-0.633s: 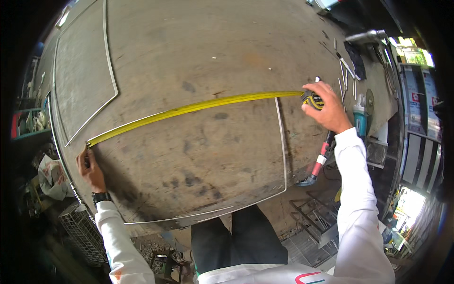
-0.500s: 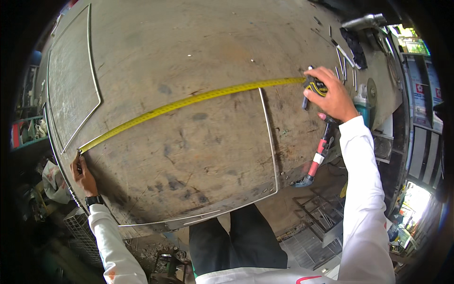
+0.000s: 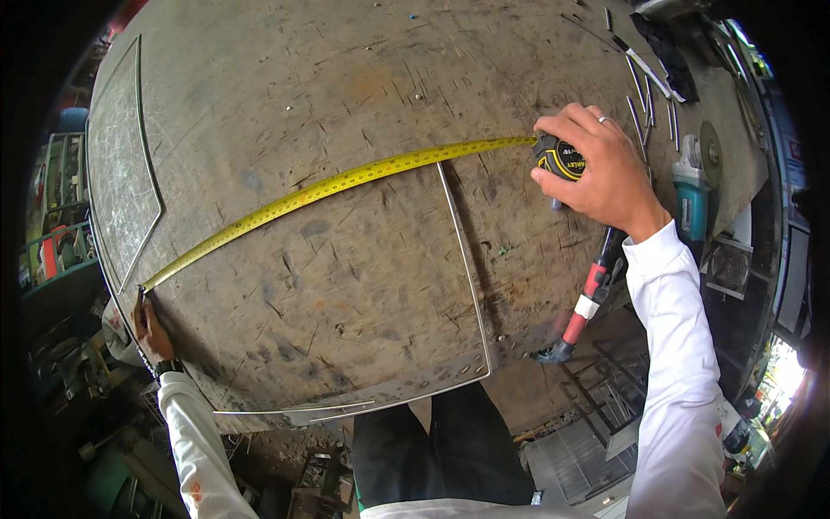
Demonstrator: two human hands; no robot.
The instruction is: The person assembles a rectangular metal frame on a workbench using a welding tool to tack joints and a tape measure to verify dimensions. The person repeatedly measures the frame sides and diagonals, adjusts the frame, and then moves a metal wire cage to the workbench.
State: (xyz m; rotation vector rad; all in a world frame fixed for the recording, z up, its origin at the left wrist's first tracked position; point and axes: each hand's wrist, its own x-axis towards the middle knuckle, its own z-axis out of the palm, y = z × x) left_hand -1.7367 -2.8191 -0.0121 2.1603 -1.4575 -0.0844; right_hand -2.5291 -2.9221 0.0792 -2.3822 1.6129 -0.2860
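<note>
A tape measure (image 3: pixel 562 158) with a black and yellow case sits in my right hand (image 3: pixel 605 169), its fingers wrapped over the top. Its yellow blade (image 3: pixel 346 182) stretches in a slight curve across the worktable (image 3: pixel 363 285) to the left edge. There my left hand (image 3: pixel 154 333) pinches the blade's end. A bluish tip of something slim (image 3: pixel 556 205) pokes out below the case; its kind I cannot make out. Just under the blade runs a thin bent metal rod (image 3: pixel 467 259), one end near the blade, turning a corner at the table's front edge.
Another bent rod (image 3: pixel 152 156) lies at the far left. To the right are a red and black power tool (image 3: pixel 586 303), a teal angle grinder (image 3: pixel 692 203) and several short metal rods (image 3: pixel 644 104). A dark cloth (image 3: pixel 670 60) lies behind them.
The view has shifted, and the teal grinder shows more fully. My right hand and the tape case appear slightly further left and turned. My left hand keeps its pinch at the blade's end.
</note>
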